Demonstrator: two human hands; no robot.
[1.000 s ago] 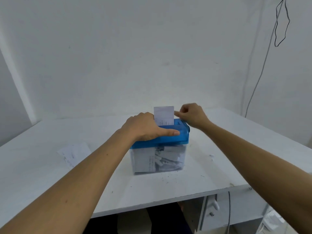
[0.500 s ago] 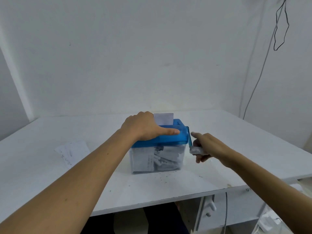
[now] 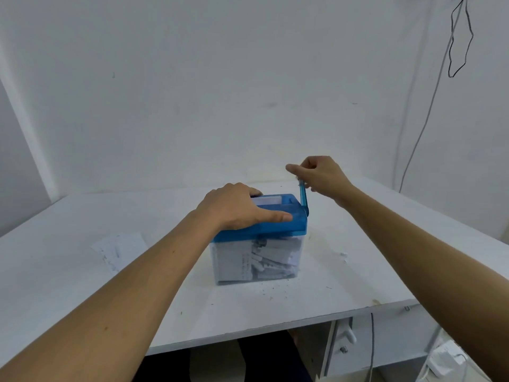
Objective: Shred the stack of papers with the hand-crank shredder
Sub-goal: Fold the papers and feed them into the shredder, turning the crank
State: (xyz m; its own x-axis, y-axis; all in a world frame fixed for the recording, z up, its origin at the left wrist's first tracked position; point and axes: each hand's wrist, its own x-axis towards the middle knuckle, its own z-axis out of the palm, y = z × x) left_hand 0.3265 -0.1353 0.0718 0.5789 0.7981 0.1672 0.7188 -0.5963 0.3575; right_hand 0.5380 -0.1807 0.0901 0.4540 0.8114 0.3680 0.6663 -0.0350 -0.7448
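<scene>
Crank handle (image 3: pixel 303 195) upright between pinching right hand (image 3: pixel 322 175) fingers (image 3: pixel 296 170); left hand (image 3: pixel 237 206) flat on shredder lid (image 3: pixel 292 226) (paper (image 3: pixel 267 200) beside it).

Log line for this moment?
left hand presses shredder lid | right hand grips crank, pointing up | sheet low in slot | papers on table

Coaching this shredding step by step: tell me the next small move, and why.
Probably the right hand should swing the blue plastic crank round through a turn: it grips the handle with the crank upright, a strip of white paper shows in the slot, and the left hand presses on the blue shredder lid.
</scene>
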